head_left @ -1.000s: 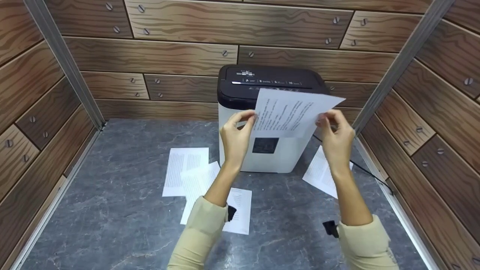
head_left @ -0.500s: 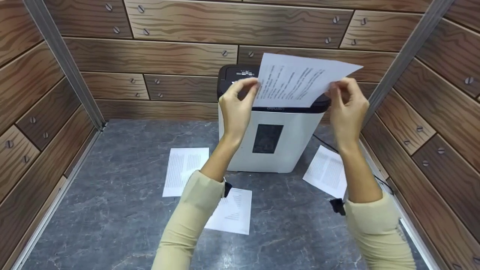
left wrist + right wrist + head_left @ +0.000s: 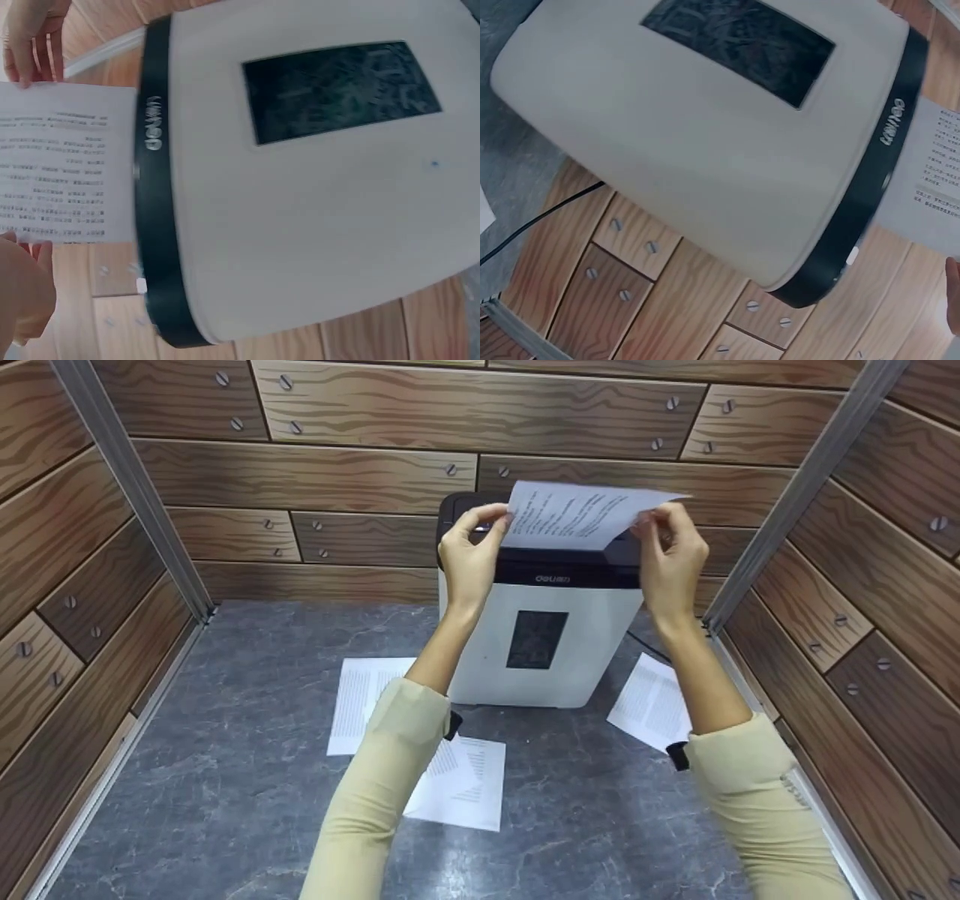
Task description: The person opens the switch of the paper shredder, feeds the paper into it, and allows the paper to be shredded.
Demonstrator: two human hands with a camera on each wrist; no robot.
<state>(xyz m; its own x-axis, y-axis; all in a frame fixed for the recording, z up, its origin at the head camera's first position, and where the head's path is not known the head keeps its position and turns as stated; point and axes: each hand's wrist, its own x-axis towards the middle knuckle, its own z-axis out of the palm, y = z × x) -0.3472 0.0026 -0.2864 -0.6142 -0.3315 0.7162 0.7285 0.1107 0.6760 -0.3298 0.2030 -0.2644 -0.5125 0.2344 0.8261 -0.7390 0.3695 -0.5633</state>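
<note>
A printed sheet of paper [image 3: 566,516] is held up over the black top of a white paper shredder [image 3: 472,660]. My left hand [image 3: 471,559] pinches its left edge between thumb and fingers. On the opposite edge my right hand [image 3: 673,562] pinches it the same way. In the left wrist view the paper [image 3: 67,161] has its lower edge right at the shredder's black rim [image 3: 155,195]. Paper shreds show through the dark window [image 3: 742,49] in the right wrist view. The sheet hides much of the shredder's top.
Several printed sheets [image 3: 480,784] lie overlapping on the grey marbled floor [image 3: 210,780], left of the shredder. Another sheet [image 3: 651,701] lies to its right, by a black cord [image 3: 540,217]. Wood-patterned walls [image 3: 337,472] stand behind and at both sides.
Both hands rose with the sheet from in front of the shredder to above its top. Since half a second ago they have shifted slightly left and the sheet has come down a little.
</note>
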